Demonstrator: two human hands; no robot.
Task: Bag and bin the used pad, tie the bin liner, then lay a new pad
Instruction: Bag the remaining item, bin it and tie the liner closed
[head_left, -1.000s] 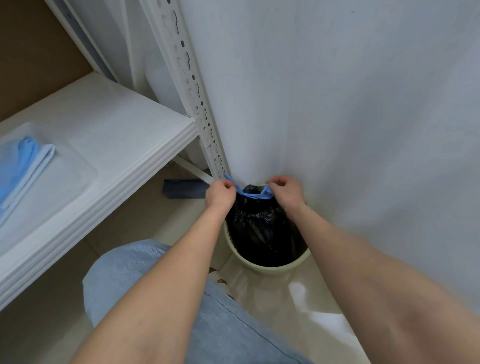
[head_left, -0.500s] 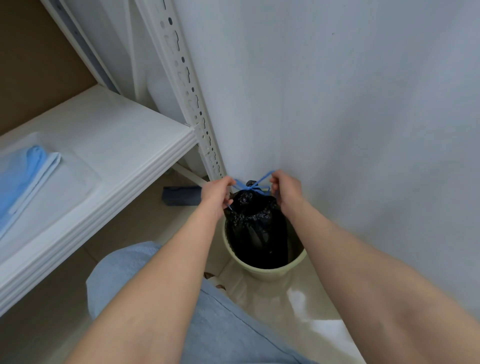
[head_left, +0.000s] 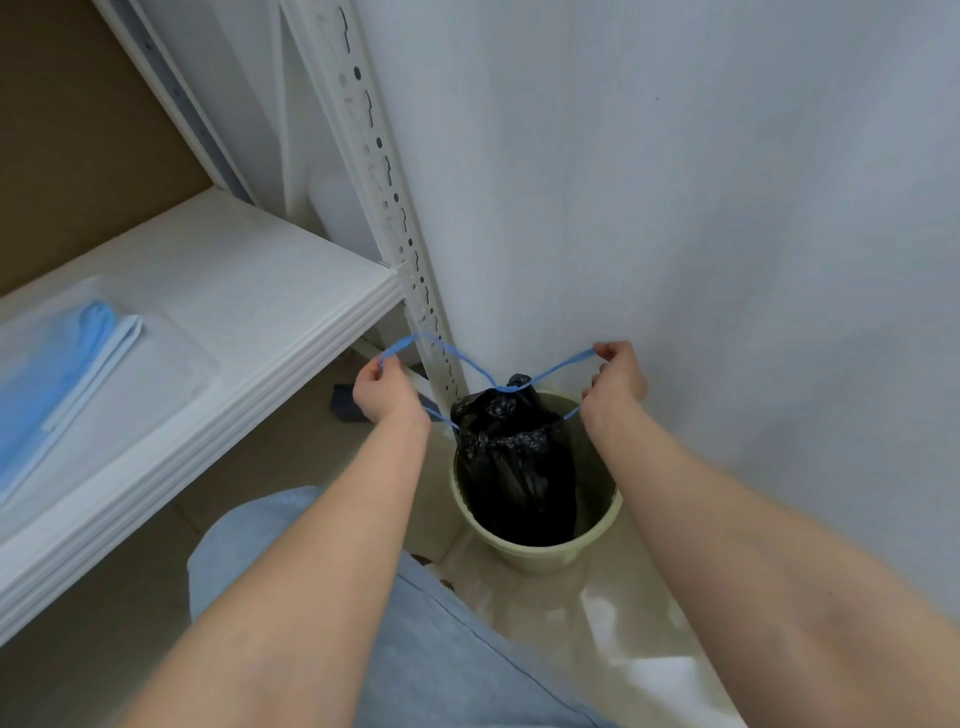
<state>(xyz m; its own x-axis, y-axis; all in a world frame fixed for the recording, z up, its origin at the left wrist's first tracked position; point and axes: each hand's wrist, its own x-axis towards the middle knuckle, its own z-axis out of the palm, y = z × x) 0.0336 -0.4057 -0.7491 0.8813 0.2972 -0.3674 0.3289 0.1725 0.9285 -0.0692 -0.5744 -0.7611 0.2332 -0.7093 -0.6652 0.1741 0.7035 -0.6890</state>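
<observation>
A black bin liner (head_left: 514, 467), gathered at its neck, stands in a pale green bin (head_left: 540, 553) on the floor against the wall. Blue drawstrings (head_left: 511, 387) cross in a knot at the liner's top and run out to both sides. My left hand (head_left: 384, 392) pinches the left drawstring loop, left of the bin. My right hand (head_left: 615, 376) pinches the right loop, to the bin's right. The strings are drawn taut between my hands. A folded blue and white pad (head_left: 62, 384) lies in a clear wrapper on the white shelf (head_left: 249, 291) at the left.
A white perforated shelf upright (head_left: 395, 218) stands just left of the bin. A white wall (head_left: 701, 234) rises behind it. My knee in light blue fabric (head_left: 415, 639) is in the foreground. A dark object (head_left: 348, 408) lies on the floor under the shelf.
My hands have moved apart from the liner's top, pulling the blue drawstrings out to each side. The liner's neck has drawn tighter and the crossing has closed into a knot.
</observation>
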